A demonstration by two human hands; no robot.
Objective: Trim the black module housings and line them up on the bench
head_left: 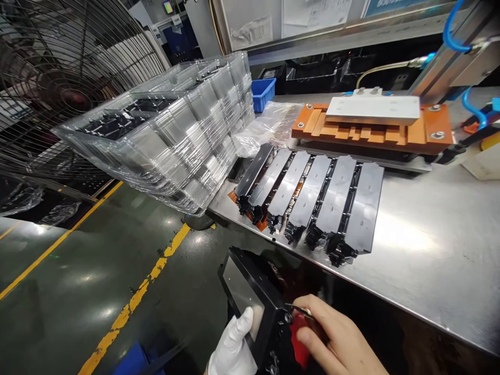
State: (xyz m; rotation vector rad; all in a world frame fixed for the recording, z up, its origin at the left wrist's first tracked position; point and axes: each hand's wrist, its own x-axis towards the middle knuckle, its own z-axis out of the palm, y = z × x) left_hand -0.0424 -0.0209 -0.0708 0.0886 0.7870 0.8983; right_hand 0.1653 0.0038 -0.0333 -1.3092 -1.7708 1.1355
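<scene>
My left hand, in a white glove, grips a black plastic housing with a pale flat panel, its thumb on the panel. The housing is tilted in front of the table edge. At its right end my bare right hand pinches a small thin dark tool between thumb and forefinger, its tip at the housing's corner. Something red shows behind the fingers. On the metal table several black parts with grey flat tops stand side by side.
Stacked clear plastic trays with black parts stand at the left, beside a large fan. An orange fixture with a white metal block sits at the table's back. A blue bin is behind the trays.
</scene>
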